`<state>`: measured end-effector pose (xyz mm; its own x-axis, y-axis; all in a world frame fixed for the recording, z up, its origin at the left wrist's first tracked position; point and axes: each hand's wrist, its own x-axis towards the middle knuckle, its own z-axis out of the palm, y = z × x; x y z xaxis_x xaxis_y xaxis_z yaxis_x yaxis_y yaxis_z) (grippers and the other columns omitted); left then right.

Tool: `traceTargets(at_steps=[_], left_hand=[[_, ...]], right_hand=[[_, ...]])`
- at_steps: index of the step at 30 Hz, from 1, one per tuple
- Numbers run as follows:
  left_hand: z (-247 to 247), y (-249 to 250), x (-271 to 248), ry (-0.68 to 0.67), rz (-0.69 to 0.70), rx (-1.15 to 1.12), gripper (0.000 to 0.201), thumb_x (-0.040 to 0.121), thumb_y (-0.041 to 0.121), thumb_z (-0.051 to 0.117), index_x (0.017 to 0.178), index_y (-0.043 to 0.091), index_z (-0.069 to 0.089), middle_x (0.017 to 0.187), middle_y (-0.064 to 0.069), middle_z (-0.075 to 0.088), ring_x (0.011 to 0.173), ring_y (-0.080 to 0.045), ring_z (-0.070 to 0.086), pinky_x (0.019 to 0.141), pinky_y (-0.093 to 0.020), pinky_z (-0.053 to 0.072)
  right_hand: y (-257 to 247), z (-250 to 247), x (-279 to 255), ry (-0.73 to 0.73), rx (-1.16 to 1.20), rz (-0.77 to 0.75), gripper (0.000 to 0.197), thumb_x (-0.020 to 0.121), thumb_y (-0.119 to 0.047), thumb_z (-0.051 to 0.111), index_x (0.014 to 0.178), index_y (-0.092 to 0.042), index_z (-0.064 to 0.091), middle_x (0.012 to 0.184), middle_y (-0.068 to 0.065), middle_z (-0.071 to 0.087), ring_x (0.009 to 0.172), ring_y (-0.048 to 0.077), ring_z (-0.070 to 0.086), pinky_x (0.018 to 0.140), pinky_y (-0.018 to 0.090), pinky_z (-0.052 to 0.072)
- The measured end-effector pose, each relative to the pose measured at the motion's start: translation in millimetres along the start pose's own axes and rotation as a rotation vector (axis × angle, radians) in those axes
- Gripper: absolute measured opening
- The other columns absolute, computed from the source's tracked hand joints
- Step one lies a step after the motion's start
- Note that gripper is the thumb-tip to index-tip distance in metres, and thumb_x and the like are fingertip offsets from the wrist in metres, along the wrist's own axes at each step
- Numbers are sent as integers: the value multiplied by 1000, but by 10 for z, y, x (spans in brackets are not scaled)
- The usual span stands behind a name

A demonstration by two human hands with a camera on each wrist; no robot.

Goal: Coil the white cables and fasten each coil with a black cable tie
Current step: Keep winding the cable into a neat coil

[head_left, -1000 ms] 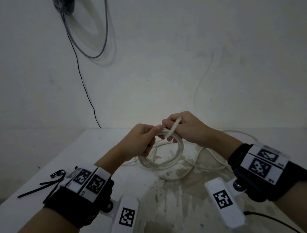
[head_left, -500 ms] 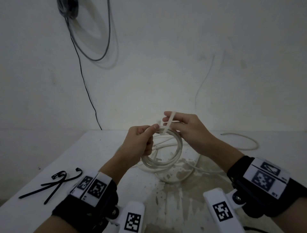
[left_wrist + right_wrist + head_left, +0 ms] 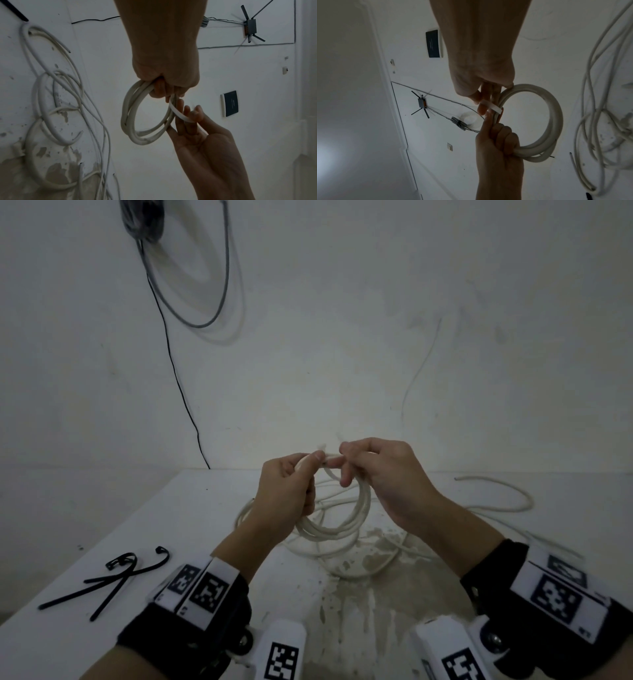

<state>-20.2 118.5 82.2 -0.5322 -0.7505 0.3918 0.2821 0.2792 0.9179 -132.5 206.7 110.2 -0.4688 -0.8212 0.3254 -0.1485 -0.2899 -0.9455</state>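
Note:
Above the table, my left hand (image 3: 287, 491) grips a coil of white cable (image 3: 337, 529) of several loops, fingers curled round its top. My right hand (image 3: 380, 474) pinches a flat white strip (image 3: 330, 456) that runs across the coil's top between the two hands. In the left wrist view the strip (image 3: 180, 115) bends over my right fingers (image 3: 188, 119) beside the coil (image 3: 130, 121). From the right wrist, the strip (image 3: 493, 107) crosses the coil (image 3: 554, 121) just above my left hand (image 3: 498, 142). Black cable ties (image 3: 113, 580) lie on the table at the left.
Loose white cables (image 3: 496, 501) sprawl on the white table (image 3: 171, 525) under and to the right of the coil, over a stained patch (image 3: 376, 577). A wall stands close behind the table, with a dark cable (image 3: 171, 354) hanging down it.
The white strip stood upright in my right fingers; now it is bent over and lies level between the two hands. My left hand still grips the coil.

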Motion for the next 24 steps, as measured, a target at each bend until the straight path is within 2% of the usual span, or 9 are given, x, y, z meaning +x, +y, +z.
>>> traceTargets(at_steps=[1, 3, 5, 7, 10, 14, 17, 21, 24], left_hand=[[7, -8, 0, 8, 18, 22, 25, 95, 14, 50, 85, -1, 67, 36, 10, 30, 31, -6, 24, 36, -15, 24], [23, -29, -7, 25, 41, 51, 25, 94, 14, 52, 82, 0, 68, 35, 9, 31, 30, -7, 25, 37, -15, 24], [32, -43, -13, 46, 61, 73, 24, 93, 14, 53, 82, 0, 69, 36, 7, 32, 31, -8, 25, 37, -16, 24], [38, -48, -16, 60, 86, 103, 23, 93, 15, 55, 81, 2, 70, 36, 5, 33, 31, -9, 27, 37, -16, 25], [44, -47, -13, 65, 122, 125, 22, 93, 14, 55, 80, 4, 71, 35, 4, 34, 31, -9, 28, 37, -17, 25], [22, -50, -11, 70, 135, 126, 22, 92, 14, 55, 79, 6, 71, 36, 4, 34, 31, -9, 28, 37, -17, 26], [9, -57, -9, 65, 146, 154, 22, 92, 15, 55, 77, 12, 71, 35, 5, 35, 31, -8, 29, 37, -17, 26], [4, -57, -19, 58, 181, 199, 21, 92, 15, 56, 79, 16, 72, 34, 5, 38, 30, -8, 31, 37, -16, 28], [2, -56, -23, 46, 200, 209, 20, 92, 16, 56, 81, 19, 72, 34, 7, 39, 30, -9, 30, 38, -18, 27]], right_hand=[[-9, 13, 4, 6, -13, 20, 23, 90, -10, 57, 71, 0, 65, 55, 7, 63, 75, 16, 69, 98, 35, 44], [-29, 26, 22, 29, 3, 65, 25, 87, -4, 59, 63, 1, 64, 54, 12, 59, 60, 14, 62, 95, 36, 46], [-54, 27, 34, 52, 7, 101, 22, 83, 2, 60, 62, 7, 64, 63, 23, 55, 46, 11, 54, 92, 36, 47], [-78, 37, 35, 66, -16, 113, 17, 80, 4, 60, 67, 16, 62, 70, 27, 54, 41, 9, 50, 91, 35, 48], [-83, 56, 53, 96, -35, 124, 17, 79, 5, 60, 70, 19, 61, 64, 23, 55, 45, 13, 52, 84, 33, 48], [-94, 79, 65, 114, -39, 128, 21, 79, 4, 61, 59, 7, 63, 57, 17, 54, 56, 20, 53, 84, 34, 50], [-94, 87, 63, 111, -54, 127, 19, 79, 3, 61, 61, 10, 63, 58, 17, 54, 54, 18, 52, 81, 33, 50], [-108, 93, 67, 127, -79, 146, 19, 78, 4, 61, 59, 8, 63, 54, 15, 54, 46, 14, 52, 68, 27, 50], [-130, 94, 65, 133, -70, 157, 16, 78, 7, 58, 63, 11, 61, 50, 14, 48, 47, 16, 52, 68, 26, 51]])
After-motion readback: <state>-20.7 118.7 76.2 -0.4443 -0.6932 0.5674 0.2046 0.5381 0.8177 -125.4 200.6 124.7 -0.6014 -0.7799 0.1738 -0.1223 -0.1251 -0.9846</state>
